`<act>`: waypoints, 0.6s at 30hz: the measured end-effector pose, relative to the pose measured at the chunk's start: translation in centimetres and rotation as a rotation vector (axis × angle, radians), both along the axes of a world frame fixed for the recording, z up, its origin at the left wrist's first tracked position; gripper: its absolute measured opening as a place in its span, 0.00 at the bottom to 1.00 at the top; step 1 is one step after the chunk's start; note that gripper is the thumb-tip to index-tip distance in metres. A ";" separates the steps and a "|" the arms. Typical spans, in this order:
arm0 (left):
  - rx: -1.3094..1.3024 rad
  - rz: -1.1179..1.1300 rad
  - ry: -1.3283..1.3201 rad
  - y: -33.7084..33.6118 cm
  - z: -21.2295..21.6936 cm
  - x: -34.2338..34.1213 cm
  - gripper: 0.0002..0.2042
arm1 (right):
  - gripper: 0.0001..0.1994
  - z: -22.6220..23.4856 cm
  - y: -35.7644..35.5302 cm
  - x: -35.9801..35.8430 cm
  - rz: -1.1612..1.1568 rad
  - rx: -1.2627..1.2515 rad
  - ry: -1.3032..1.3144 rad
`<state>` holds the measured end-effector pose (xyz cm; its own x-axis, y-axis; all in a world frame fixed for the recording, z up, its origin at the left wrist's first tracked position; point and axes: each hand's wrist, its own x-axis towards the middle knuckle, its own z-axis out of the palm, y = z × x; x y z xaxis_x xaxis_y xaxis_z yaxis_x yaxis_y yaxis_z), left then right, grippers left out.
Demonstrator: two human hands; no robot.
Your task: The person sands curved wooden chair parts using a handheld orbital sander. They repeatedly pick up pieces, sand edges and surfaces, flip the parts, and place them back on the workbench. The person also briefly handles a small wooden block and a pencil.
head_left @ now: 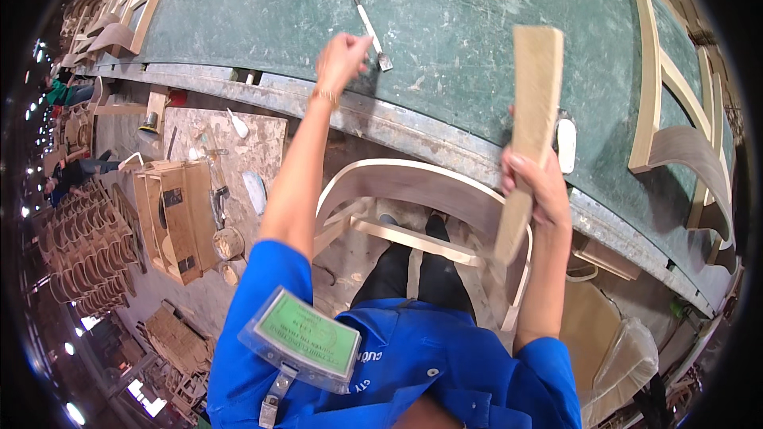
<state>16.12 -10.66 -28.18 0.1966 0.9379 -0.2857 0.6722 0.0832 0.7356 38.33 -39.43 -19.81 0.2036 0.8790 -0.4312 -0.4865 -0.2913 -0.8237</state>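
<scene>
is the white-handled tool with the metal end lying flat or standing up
Lying flat: the white-handled tool stretches lengthwise along the green bench top, near the left hand.

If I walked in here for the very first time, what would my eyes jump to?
Probably the long, tan wooden bar in the person's right hand, right of the middle. Next might come the big, scuffed green tabletop across the top, and the bright blue fabric shirt at the bottom.
</scene>
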 end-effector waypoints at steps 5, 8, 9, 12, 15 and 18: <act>-0.068 -0.257 0.297 5.9 -3.2 2.9 0.17 | 0.38 1.6 -6.8 0.1 -0.105 -0.105 0.049; -0.232 -0.336 0.145 5.0 -2.7 0.9 0.16 | 0.40 1.2 -10.1 -0.9 -0.160 -0.143 0.063; -0.428 -0.310 -0.041 2.6 -1.5 1.3 0.17 | 0.40 1.1 -10.8 -1.5 -0.199 -0.161 0.059; -0.676 -0.381 -0.266 -2.2 0.8 -4.2 0.18 | 0.41 1.7 -12.8 -3.8 -0.242 -0.187 0.053; -0.839 -0.302 -0.407 -8.1 1.8 -11.7 0.22 | 0.41 2.4 -13.9 -6.6 -0.226 -0.189 0.014; -0.833 -0.064 -0.575 -14.2 2.5 -18.8 0.22 | 0.40 3.2 -14.6 -9.8 -0.233 -0.196 0.012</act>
<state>-2.68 -24.88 -25.65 0.5533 0.4661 -0.6903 0.2560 0.6935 0.6735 28.55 -54.06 -16.64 0.3837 0.7092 -0.5915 -0.5682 -0.3236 -0.7566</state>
